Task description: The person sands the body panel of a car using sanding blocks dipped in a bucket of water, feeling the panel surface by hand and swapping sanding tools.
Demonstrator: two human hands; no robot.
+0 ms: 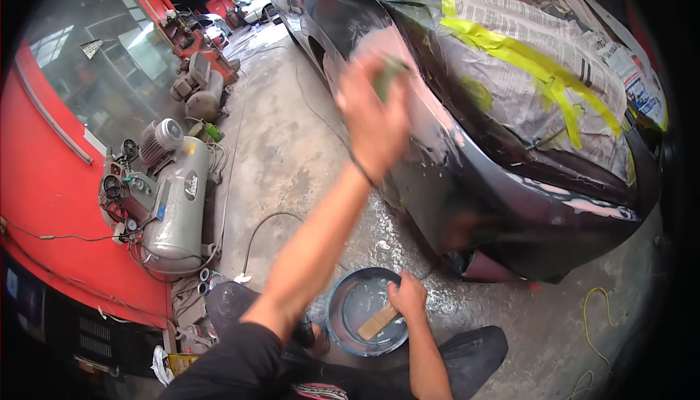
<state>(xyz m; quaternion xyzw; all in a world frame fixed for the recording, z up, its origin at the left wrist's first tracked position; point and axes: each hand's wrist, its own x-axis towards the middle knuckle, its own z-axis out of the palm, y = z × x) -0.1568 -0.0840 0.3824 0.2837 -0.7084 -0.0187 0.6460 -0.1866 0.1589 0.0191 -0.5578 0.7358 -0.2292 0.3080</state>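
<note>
The right hand (409, 296), over the rim of a round blue basin (330, 317), has its fingers closed on the end of a tan block (379, 323); cloudy liquid (359, 302) lies in the basin. Ahead, the blurred left hand (373, 112) is partly curled around a green pad (389, 79) at the pink-patched car fender (435, 110); contact is unclear. Taped newspaper (525, 64) covers the bodywork to its right. Left of both hands stands a grey air compressor (179, 203); a dark hose (257, 235) curves across the floor (273, 152) between.
</note>
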